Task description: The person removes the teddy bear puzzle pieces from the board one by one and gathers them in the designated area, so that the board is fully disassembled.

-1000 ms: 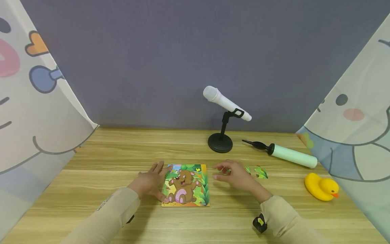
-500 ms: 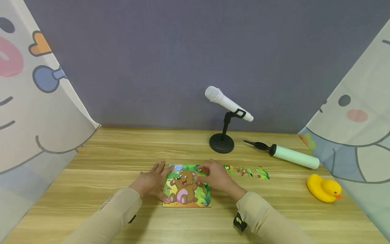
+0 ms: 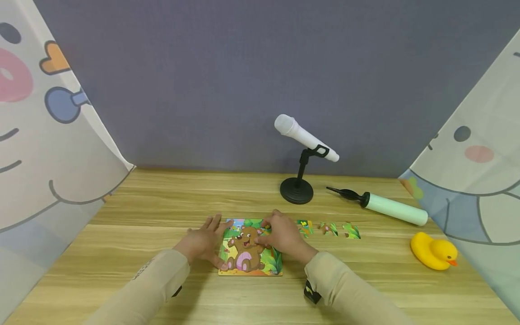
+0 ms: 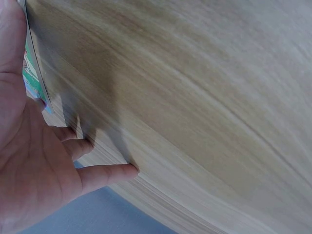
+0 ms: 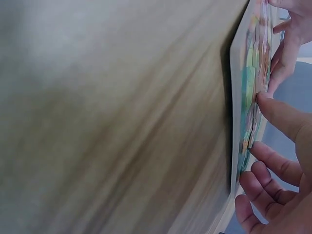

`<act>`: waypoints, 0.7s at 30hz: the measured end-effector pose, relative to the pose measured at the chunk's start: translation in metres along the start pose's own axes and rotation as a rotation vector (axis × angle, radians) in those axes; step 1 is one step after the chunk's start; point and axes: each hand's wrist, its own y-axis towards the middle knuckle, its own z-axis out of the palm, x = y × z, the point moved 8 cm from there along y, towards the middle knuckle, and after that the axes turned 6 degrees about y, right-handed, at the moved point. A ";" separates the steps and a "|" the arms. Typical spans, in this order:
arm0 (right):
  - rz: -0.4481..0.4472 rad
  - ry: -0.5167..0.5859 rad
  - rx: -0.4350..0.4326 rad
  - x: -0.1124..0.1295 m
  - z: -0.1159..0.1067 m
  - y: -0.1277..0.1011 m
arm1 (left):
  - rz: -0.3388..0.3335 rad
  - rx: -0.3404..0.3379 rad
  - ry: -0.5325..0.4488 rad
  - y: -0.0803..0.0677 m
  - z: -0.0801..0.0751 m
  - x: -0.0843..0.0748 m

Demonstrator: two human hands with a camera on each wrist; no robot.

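A square jigsaw puzzle (image 3: 252, 272) with a brown bear picture lies flat on the table. My left hand (image 3: 201, 243) rests along its left side, fingers spread, the thumb at the lower left corner. Over the upper right part is my right hand (image 3: 287, 238). Its thumb and index finger pinch a puzzle piece (image 5: 255, 122) close on the puzzle surface, as the right wrist view shows; the fingers partly hide it. The left wrist view has the left palm (image 4: 39, 165) beside the puzzle's edge.
Loose puzzle pieces (image 3: 327, 229) lie in a row right of the puzzle. Behind stands a white microphone (image 3: 304, 136) on a black stand (image 3: 296, 191). A mint green hand pump (image 3: 396, 210) and a yellow rubber duck (image 3: 431, 252) sit farther right.
My right hand has moved left from beside the loose pieces onto the puzzle's upper right part, uncovering the nearest loose piece. My left hand has stayed at the left edge.
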 end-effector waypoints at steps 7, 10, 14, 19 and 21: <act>0.030 0.023 0.015 0.000 -0.001 0.003 | 0.004 0.009 -0.008 -0.001 0.001 0.000; 0.022 0.009 0.027 0.000 -0.001 0.004 | 0.001 0.006 -0.014 0.000 0.001 0.001; 0.003 -0.005 0.069 0.001 0.000 0.005 | 0.002 0.003 -0.017 0.000 0.001 0.001; -0.001 0.030 0.128 0.000 0.002 0.008 | 0.002 0.004 -0.014 0.000 0.001 0.001; 0.011 0.054 0.145 -0.001 0.002 0.010 | 0.003 0.002 -0.013 0.000 0.001 0.000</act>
